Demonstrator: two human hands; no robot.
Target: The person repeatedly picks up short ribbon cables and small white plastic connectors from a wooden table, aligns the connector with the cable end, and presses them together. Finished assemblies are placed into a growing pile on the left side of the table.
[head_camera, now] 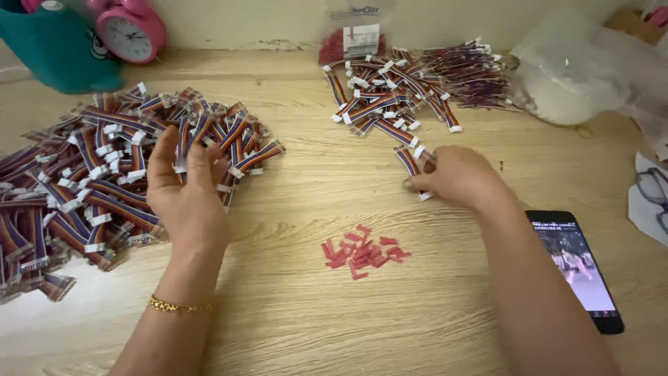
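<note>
My left hand [182, 186] rests on the right edge of a large heap of bagged ribbon cables [90, 174], its fingers spread over one cable with white connectors. A gold bracelet circles that wrist. My right hand [456, 177] pinches a short striped ribbon cable [410, 161] with white plug ends, just below a smaller pile of loose cables [390, 94]. A small cluster of red plastic pieces [363, 252] lies on the wooden table [313, 320] between my arms.
A phone [576, 268] with a lit screen lies by my right forearm. At the back stand a teal container [52, 45], a pink alarm clock [129, 29], a bag of red parts [348, 42] and crumpled clear plastic bags [584, 69]. Glasses [650, 191] sit at right.
</note>
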